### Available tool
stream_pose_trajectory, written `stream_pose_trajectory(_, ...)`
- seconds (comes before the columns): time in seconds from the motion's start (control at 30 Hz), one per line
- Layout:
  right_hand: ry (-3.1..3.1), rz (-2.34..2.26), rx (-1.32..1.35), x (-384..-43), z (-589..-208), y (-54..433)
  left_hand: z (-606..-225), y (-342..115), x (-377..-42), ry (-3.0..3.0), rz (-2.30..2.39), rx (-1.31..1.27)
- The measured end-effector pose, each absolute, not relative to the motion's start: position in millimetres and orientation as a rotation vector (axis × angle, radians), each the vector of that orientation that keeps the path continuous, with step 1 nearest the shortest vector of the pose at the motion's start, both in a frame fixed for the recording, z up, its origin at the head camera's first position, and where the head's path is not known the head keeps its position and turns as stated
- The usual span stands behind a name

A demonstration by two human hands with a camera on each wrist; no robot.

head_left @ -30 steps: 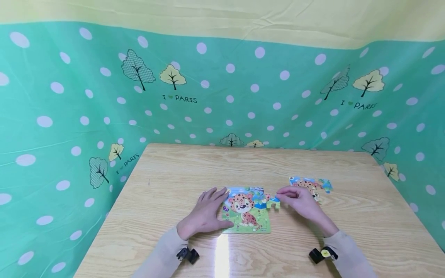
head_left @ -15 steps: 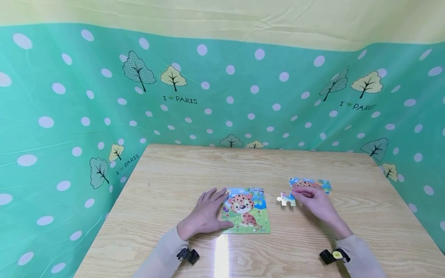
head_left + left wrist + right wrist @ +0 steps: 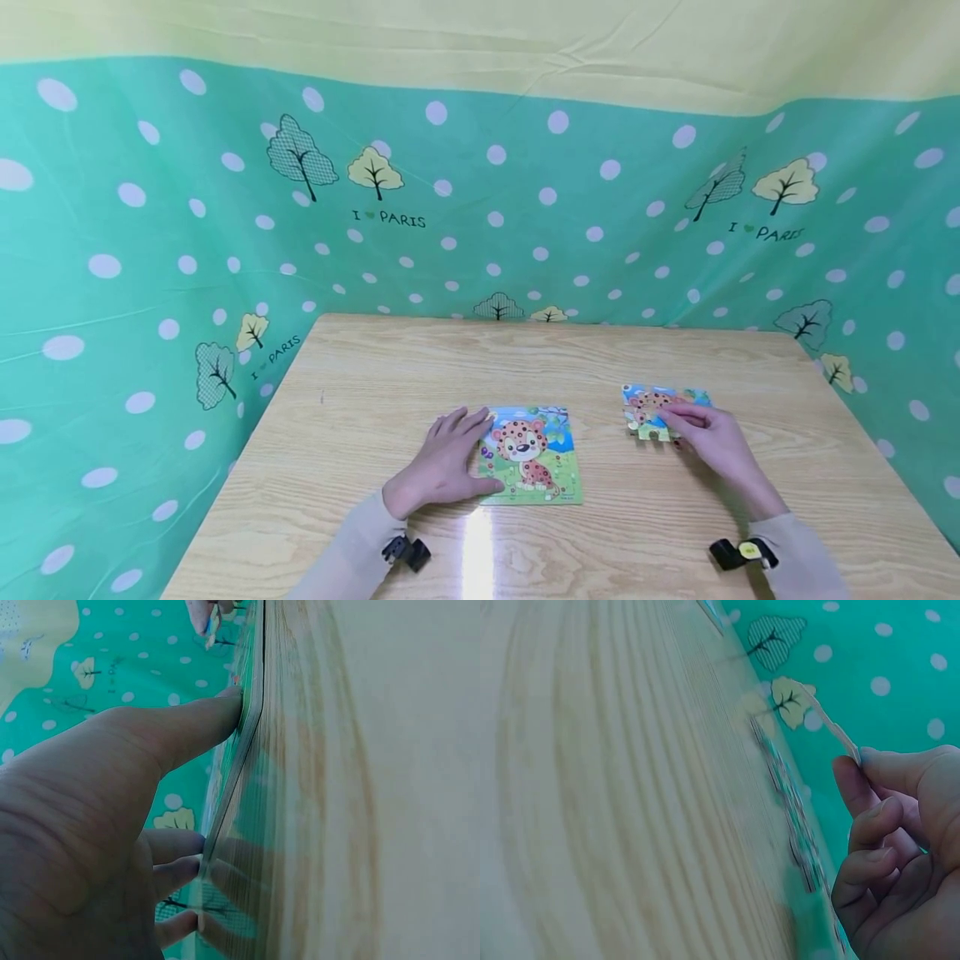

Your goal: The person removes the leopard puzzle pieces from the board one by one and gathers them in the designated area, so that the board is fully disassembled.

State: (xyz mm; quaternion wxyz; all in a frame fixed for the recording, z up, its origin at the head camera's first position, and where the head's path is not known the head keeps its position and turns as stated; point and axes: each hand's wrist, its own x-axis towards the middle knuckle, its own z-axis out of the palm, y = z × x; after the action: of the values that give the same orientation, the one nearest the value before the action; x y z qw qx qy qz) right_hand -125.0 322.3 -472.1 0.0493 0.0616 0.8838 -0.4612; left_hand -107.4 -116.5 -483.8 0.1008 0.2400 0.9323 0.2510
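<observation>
A square picture board (image 3: 536, 462) with a spotted leopard cub lies on the wooden table. My left hand (image 3: 435, 473) rests spread along its left side, thumb (image 3: 206, 720) on the front corner and fingertips near the far edge. To the right, my right hand (image 3: 716, 446) pinches a jigsaw piece (image 3: 829, 724) between thumb and index finger, the other fingers curled. In the head view that piece hangs over a partly assembled jigsaw (image 3: 637, 389) with a similar leopard, covering some of it. The right wrist view shows the piece raised and tilted, apart from the jigsaw.
The table (image 3: 420, 358) has light wood grain and a bright reflection (image 3: 478, 554) near the front. A green dotted cloth (image 3: 495, 217) with printed trees hangs behind it and at both sides. Each wrist wears a small black camera strap.
My right hand has carried the jigsaw piece rightward, from the picture board's right edge to over the partly assembled jigsaw. My left hand has stayed in place.
</observation>
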Motion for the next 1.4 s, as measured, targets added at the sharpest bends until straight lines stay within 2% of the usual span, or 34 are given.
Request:
stream_pose_trajectory(0.9, 2.712, -1.362, 0.472, -118.2, -481.6, 391.8, -486.6, -116.6, -109.4, 2.753, 0.729, 0.683)
stream_pose_trajectory(1.4, 2.783, -1.242, 0.457, -121.0, -489.4, 400.7, -487.9, -116.3, -110.1, 2.757, 0.720, 0.678)
